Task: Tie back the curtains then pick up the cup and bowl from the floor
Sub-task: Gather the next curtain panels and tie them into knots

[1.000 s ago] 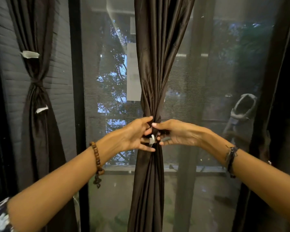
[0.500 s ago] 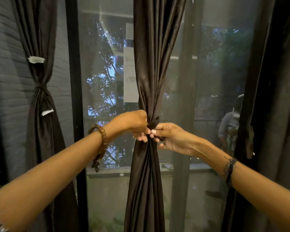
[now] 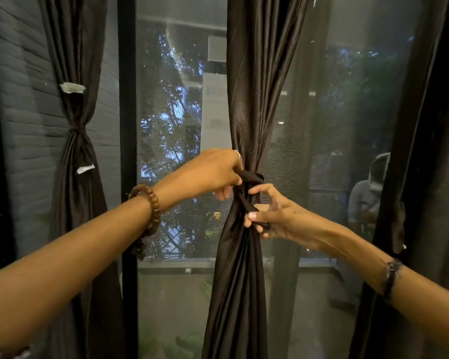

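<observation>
Hands, left hand (image 3: 213, 174) and right hand (image 3: 278, 216), grip the middle curtain's (image 3: 254, 99) tie (image 3: 252, 177).

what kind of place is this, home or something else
Probably a room in a home, at a tall glass door or window looking onto trees. Dark curtains hang along it: one tied curtain at the left, and the middle curtain being knotted by both hands.

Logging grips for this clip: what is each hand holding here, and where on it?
Both hold the middle curtain at its tie. The left hand grips the knot's left side; the right hand's fingers pinch the dark strip just below.
</observation>
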